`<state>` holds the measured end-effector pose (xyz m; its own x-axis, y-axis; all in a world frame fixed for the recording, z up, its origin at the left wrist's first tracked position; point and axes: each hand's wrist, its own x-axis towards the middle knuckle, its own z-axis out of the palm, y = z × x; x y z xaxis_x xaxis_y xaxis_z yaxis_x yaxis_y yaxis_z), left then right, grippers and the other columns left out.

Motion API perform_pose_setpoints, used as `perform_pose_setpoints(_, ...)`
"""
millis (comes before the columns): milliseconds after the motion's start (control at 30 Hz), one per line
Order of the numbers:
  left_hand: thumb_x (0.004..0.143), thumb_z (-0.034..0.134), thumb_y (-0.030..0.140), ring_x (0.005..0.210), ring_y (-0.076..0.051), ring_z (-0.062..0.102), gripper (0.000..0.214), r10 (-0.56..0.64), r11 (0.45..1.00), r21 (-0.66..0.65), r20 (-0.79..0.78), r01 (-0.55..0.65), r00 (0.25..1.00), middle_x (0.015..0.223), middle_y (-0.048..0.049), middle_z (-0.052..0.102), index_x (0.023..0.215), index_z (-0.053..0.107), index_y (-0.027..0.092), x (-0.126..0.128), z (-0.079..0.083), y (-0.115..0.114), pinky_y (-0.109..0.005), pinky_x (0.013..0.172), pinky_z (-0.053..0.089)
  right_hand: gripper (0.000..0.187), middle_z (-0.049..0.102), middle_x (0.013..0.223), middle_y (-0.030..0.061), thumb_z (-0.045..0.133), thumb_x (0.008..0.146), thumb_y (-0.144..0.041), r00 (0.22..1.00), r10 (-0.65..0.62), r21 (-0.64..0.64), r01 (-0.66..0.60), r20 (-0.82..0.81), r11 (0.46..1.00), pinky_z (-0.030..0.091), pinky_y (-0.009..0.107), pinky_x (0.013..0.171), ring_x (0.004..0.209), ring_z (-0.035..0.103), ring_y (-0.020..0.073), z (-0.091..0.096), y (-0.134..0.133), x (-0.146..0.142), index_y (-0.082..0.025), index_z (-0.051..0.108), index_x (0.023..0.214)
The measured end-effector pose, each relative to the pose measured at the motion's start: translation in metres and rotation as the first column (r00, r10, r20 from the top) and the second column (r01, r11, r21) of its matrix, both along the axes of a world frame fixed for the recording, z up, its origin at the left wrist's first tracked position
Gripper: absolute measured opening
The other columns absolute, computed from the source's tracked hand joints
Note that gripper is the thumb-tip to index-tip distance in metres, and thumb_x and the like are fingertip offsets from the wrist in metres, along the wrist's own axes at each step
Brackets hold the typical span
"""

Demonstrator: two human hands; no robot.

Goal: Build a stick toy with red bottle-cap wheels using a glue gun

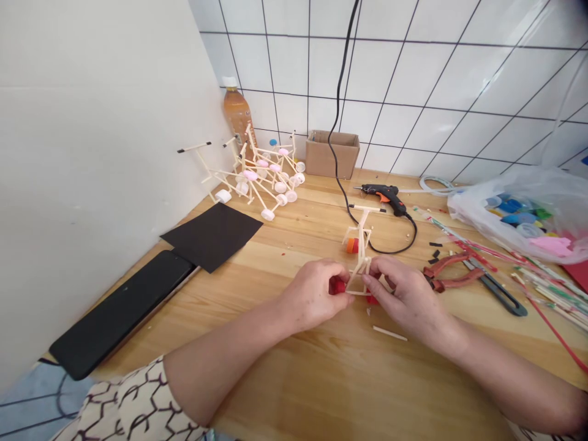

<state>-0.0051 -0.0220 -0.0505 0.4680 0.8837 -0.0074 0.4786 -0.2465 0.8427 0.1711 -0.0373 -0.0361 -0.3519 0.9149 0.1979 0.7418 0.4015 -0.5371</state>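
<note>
A small stick-built bicycle model stands on the wooden table, with an orange cap wheel at its far end and red caps at its near end. My left hand is closed in a pinch on a red cap at the model's near left. My right hand pinches the model's stick frame from the right, with another red cap just under its fingers. A loose short stick lies in front of my right hand.
Several finished stick models with pink and white caps, a drink bottle and a cardboard box stand at the back. A glue gun, red pliers, scissors, sticks and a plastic bag of caps lie right. Black sheets lie left.
</note>
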Motion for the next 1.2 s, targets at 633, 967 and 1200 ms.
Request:
perform_pose_setpoints(633, 0.064, 0.066, 0.016, 0.061, -0.012, 0.052, 0.009, -0.008, 1.0, -0.008, 0.005, 0.008, 1.0, 0.067, 0.0016, 0.056, 0.067, 0.058, 0.015, -0.0003, -0.0001, -0.0004, -0.023, 0.059, 0.042, 0.016, 0.051, 0.064, -0.0001, 0.046, 0.083, -0.018, 1.0, 0.0, -0.004, 0.001, 0.016, 1.0, 0.034, 0.024, 0.054, 0.059, 0.046, 0.0131, -0.0001, -0.001, 0.0009, -0.019, 0.047, 0.067)
perform_pose_setpoints(967, 0.066, 0.065, 0.018, 0.061, -0.011, 0.051, 0.007, -0.014, 1.0, 0.022, 0.001, 0.014, 1.0, 0.067, 0.0014, 0.055, 0.066, 0.058, 0.015, -0.0002, 0.0, -0.0001, -0.022, 0.057, 0.042, 0.015, 0.053, 0.066, 0.0005, 0.047, 0.082, -0.017, 1.0, 0.001, -0.012, -0.001, 0.024, 1.0, 0.036, 0.025, 0.056, 0.061, 0.048, 0.0136, -0.0024, -0.0015, 0.0031, -0.019, 0.049, 0.068)
perform_pose_setpoints(1200, 0.067, 0.064, 0.019, 0.061, -0.012, 0.051, 0.007, -0.006, 0.999, 0.038, 0.016, 0.006, 1.0, 0.068, 0.0008, 0.056, 0.069, 0.059, 0.016, 0.0001, -0.0037, -0.0006, -0.023, 0.058, 0.043, 0.015, 0.054, 0.066, 0.0012, 0.047, 0.083, -0.018, 0.999, 0.008, 0.014, -0.009, 0.044, 1.0, 0.038, 0.026, 0.056, 0.061, 0.049, 0.014, -0.0039, -0.0006, 0.004, -0.019, 0.049, 0.068)
